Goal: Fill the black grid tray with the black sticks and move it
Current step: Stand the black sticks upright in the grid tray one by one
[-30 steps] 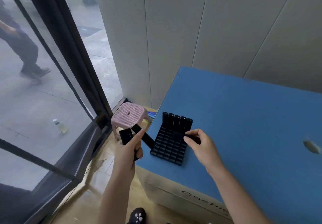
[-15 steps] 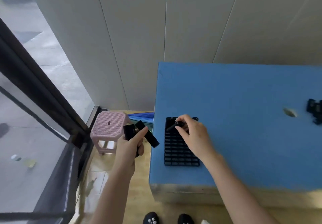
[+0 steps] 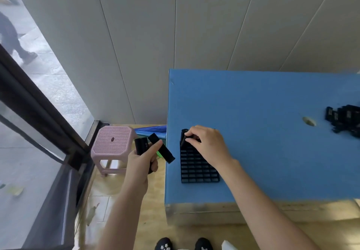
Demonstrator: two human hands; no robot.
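The black grid tray [image 3: 196, 170] lies near the left front corner of the blue table [image 3: 263, 142]. My right hand [image 3: 209, 146] rests over the tray's far end, its fingers pinched on one black stick [image 3: 184, 139] that leans into the far row. Other sticks standing in that row are mostly hidden by the hand. Off the table's left edge, my left hand [image 3: 144, 160] grips a bundle of black sticks [image 3: 153, 148], with one stick poking out to the right. The near rows of the tray show open cells.
A heap of loose black sticks [image 3: 344, 119] lies at the table's right edge, beside a dent [image 3: 308, 121] in the blue top. A pink stool [image 3: 114, 144] stands on the floor left of the table. Glass door and dark frame at far left; grey wall behind.
My view has swung right and down over the table. The right hand has carried its stick from the tray's middle to the far left corner. The left hand keeps its bundle.
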